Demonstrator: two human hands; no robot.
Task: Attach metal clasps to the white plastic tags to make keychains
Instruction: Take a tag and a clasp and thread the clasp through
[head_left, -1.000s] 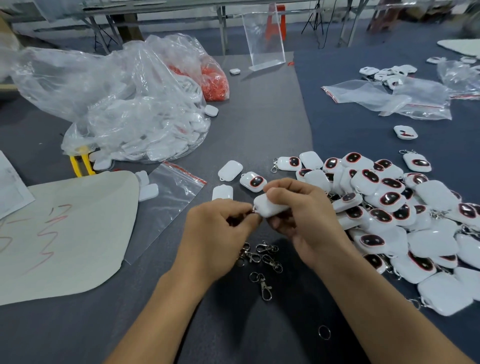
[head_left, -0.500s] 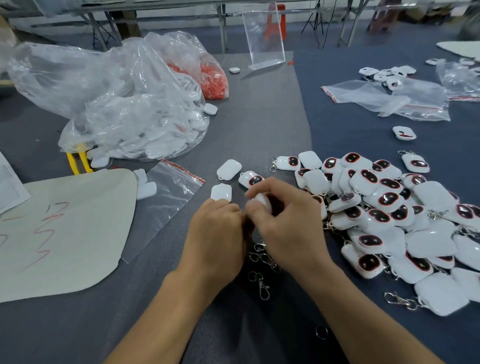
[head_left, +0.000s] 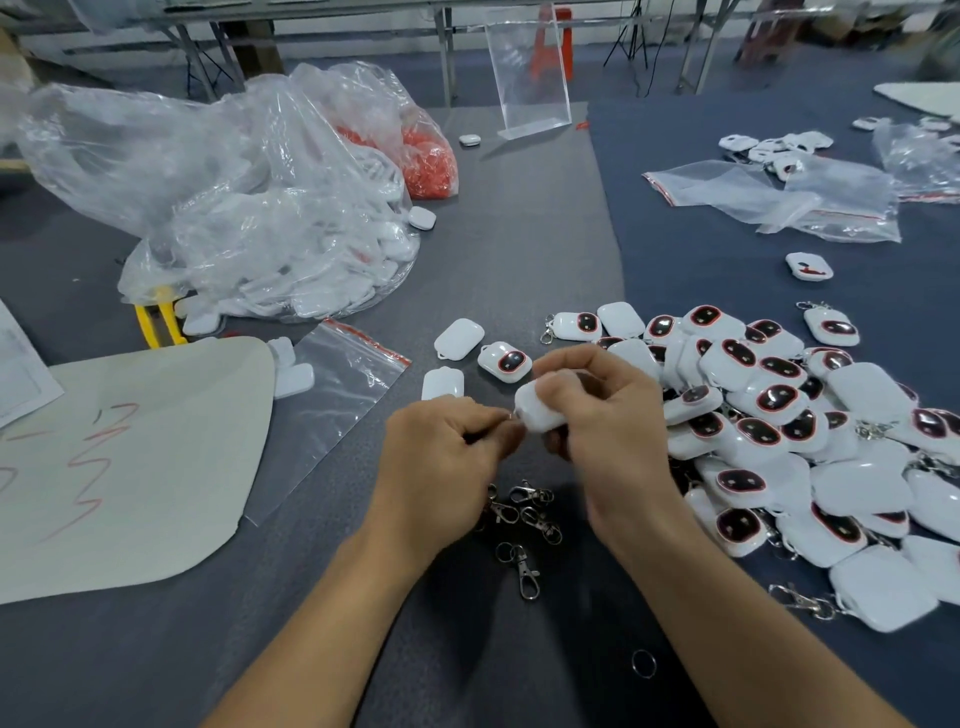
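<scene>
My right hand (head_left: 608, 426) grips a white plastic tag (head_left: 535, 410) above the table's middle. My left hand (head_left: 441, 462) pinches a small metal ring or clasp at the tag's left end; the metal piece is mostly hidden by my fingers. Several loose metal clasps (head_left: 524, 514) lie on the grey mat just below my hands, and a single split ring (head_left: 643, 663) lies nearer me. Three loose tags (head_left: 459, 339) lie just beyond my hands. A big pile of finished tags with dark red-rimmed faces (head_left: 779, 415) spreads to the right.
A large clear bag of white tags (head_left: 270, 249) and a bag of red parts (head_left: 431, 161) sit at the back left. An empty zip bag (head_left: 337, 395), a cream sheet (head_left: 130, 457), yellow-handled pliers (head_left: 158, 317), an acrylic stand (head_left: 530, 78) and more zip bags (head_left: 789, 197) lie around.
My hands were pressed close together half a second ago; now they have drawn slightly apart, and the white tag shows again in my right hand's fingers.
</scene>
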